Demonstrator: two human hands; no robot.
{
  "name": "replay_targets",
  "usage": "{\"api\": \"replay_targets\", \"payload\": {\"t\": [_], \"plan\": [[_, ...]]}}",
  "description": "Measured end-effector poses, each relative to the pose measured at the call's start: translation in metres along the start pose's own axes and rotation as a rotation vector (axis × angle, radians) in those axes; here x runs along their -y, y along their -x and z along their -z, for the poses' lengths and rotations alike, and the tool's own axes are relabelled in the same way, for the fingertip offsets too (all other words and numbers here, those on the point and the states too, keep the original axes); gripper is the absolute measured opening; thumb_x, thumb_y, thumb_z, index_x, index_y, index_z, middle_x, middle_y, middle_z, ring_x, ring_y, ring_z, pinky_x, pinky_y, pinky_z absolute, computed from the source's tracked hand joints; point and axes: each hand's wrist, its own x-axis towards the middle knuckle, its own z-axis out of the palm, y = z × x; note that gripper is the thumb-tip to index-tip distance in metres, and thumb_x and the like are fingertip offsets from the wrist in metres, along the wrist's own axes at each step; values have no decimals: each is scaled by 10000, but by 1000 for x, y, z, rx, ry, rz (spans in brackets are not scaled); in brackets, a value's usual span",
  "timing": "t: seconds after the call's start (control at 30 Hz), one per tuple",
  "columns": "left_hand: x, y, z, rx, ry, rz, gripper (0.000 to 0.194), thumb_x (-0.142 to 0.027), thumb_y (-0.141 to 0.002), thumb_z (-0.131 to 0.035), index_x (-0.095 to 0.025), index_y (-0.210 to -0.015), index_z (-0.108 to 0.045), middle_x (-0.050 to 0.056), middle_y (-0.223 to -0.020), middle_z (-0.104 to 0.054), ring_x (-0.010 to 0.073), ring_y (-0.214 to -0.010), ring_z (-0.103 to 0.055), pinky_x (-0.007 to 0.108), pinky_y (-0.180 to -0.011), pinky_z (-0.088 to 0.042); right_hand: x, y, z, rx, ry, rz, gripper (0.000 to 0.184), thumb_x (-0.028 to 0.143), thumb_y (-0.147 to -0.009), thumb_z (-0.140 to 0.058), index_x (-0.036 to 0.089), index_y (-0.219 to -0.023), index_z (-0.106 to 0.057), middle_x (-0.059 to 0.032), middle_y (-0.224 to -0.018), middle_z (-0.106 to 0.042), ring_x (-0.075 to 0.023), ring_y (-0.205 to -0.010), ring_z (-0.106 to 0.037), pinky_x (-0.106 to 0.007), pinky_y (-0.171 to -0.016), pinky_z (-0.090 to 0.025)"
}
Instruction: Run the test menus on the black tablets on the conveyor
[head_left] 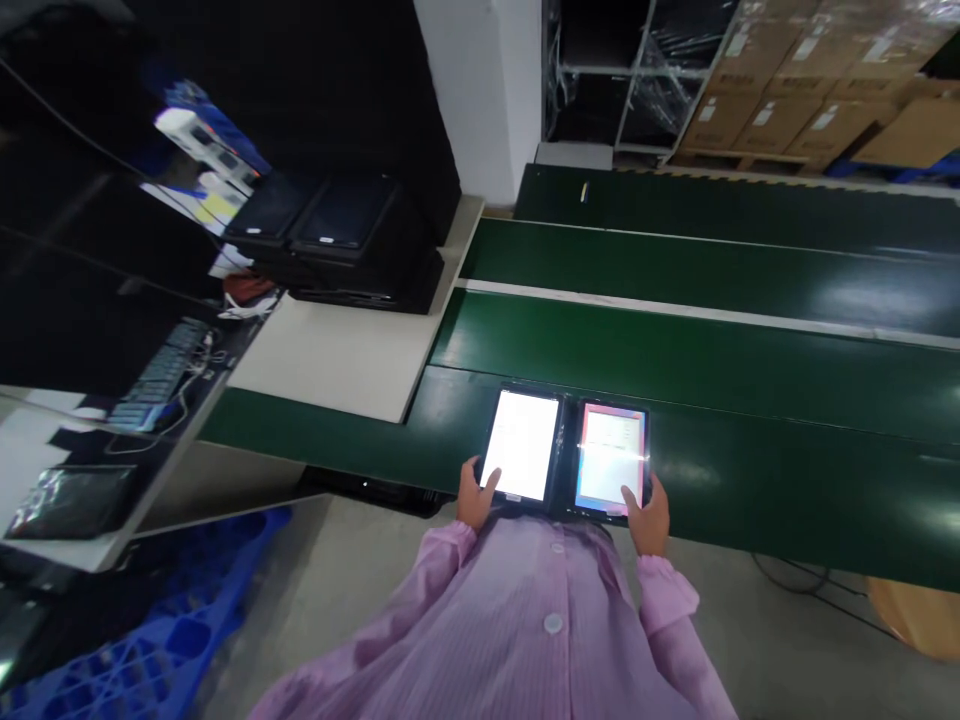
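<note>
Green bench (787, 480): pale board (341, 360) at left bearing black stack (352, 250); two lit tablets (523, 440) at near edge

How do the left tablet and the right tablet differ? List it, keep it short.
The left tablet glows almost wholly white; the right tablet shows a pale panel with a pink and blue border.
The left hand is at the left tablet's lower left corner; the right hand is at the right tablet's lower right.
Both are lit.
</note>
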Motion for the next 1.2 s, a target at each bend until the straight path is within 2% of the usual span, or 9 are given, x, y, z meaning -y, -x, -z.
{"api": "replay_targets", "payload": {"t": [0.1,0.2,0.5,0.63,0.8,0.9,1.0,1.1,1.2], "plan": [[-7,-8,-9,-37,19,91,620,-581,-849,-719,-169,-1278,-544,166,-1271,-624,326,-1245,-604,528,-1115,-464,3,-1,-3,-7,-1,10,1015,760,-773,-599,39,-1479,-494,-273,-1490,-518,-437,-1397,-475,-562,-1196,-344],[-12,-12,-11,-53,6,109,609,-584,-834,-727,-169,-1244,-554,165,-1269,-627,327,-1238,-603,526,-1118,-458,3,1,-3,-8,-1,8,983,755,-793,-600,57,-1478,-502,-260,-1488,-528,-422,-1395,-486,-547,-1194,-355],[-21,-11,-5,3,-3,137,648,-648,-875,-670,-147,-1271,-565,184,-1302,-639,321,-1231,-616,510,-1114,-469,7,5,1,-29,-29,23,939,748,-854,-589,64,-1490,-493,-259,-1487,-531,-411,-1380,-496,-548,-1185,-366],[-18,-12,-1,15,18,130,601,-632,-919,-626,-162,-1291,-578,167,-1302,-655,309,-1226,-623,508,-1112,-479,18,6,1,-42,2,61,981,760,-863,-586,52,-1526,-443,-275,-1517,-489,-425,-1409,-452,-559,-1189,-348],[-25,-17,0,2,-82,39,644,-577,-948,-577,-123,-1403,-537,222,-1388,-606,352,-1316,-577,550,-1153,-436,42,6,-13,-83,184,163,1093,829,-832,-572,56,-1575,-365,-304,-1548,-435,-479,-1413,-421,-619,-1154,-344],[-43,-12,-7,-15,-323,-139,915,-585,-857,-700,-85,-1555,-385,286,-1572,-437,429,-1480,-405,608,-1219,-316,43,2,-14,-114,247,182,1081,836,-836,-537,75,-1586,-371,-291,-1587,-398,-500,-1424,-402,-649,-1153,-318],[-62,-2,-14,47,-465,-341,1102,-638,-768,-784,-124,-1617,-304,260,-1682,-292,449,-1568,-239,636,-1268,-157,30,-5,-4,-199,218,138,998,785,-901,-444,43,-1567,-394,-309,-1565,-415,-502,-1425,-403,-649,-1149,-322],[-67,1,-13,42,-483,-397,1039,-669,-841,-696,-134,-1631,-286,241,-1699,-270,416,-1593,-193,616,-1284,-112,20,-9,6,-226,182,143,974,756,-931,-397,5,-1550,-395,-319,-1530,-449,-472,-1420,-426,-600,-1152,-356],[-60,-5,-8,-31,-485,-320,890,-612,-958,-541,-95,-1633,-274,258,-1690,-276,403,-1591,-207,615,-1275,-153,23,-6,1,-159,168,206,990,777,-922,-417,1,-1535,-408,-314,-1530,-452,-449,-1424,-427,-572,-1161,-364]]}}
